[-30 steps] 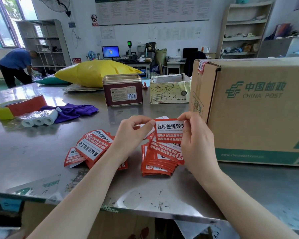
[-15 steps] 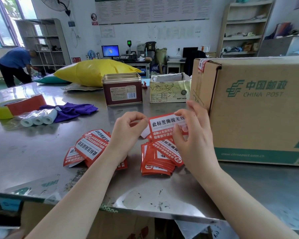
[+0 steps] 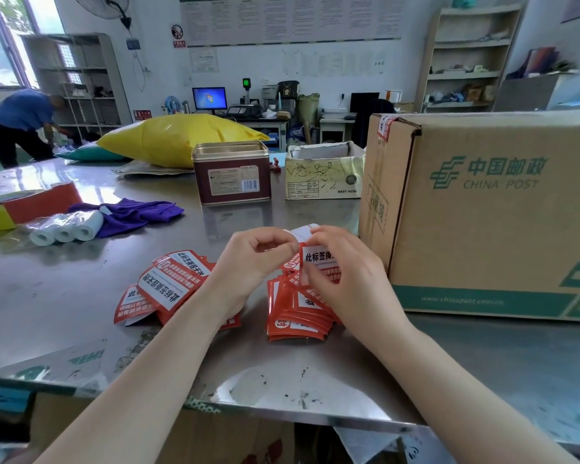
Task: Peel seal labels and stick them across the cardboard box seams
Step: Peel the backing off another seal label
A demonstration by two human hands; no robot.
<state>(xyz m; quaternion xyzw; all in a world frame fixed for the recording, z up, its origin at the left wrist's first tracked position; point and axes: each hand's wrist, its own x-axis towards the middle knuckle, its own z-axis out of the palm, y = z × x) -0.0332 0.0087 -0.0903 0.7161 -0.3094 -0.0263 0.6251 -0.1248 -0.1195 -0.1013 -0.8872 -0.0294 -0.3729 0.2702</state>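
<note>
1. Centrally, both hands pinching one red-and-white seal label (image 3: 318,259) above the steel table (image 3: 64,289): left hand (image 3: 252,259) with thumb and forefinger nipped on its left edge, right hand (image 3: 345,279) curled round its right side, white backing (image 3: 303,231) peeking out behind.
2. Directly beneath, a stack of seal labels (image 3: 295,313) lying on the table, partly hidden by the right hand.
3. Left of that, a loose fan of labels (image 3: 168,283) under the left wrist.
4. Just right of the hands, a China Post cardboard box (image 3: 489,209), one seal label already across its top corner (image 3: 384,127).
5. Farther back: brown tin (image 3: 231,174), small open carton (image 3: 323,174), yellow bag (image 3: 178,137).
6. Far left: purple cloth (image 3: 138,211), wrapped white rolls (image 3: 64,229), tape rolls (image 3: 21,207).
</note>
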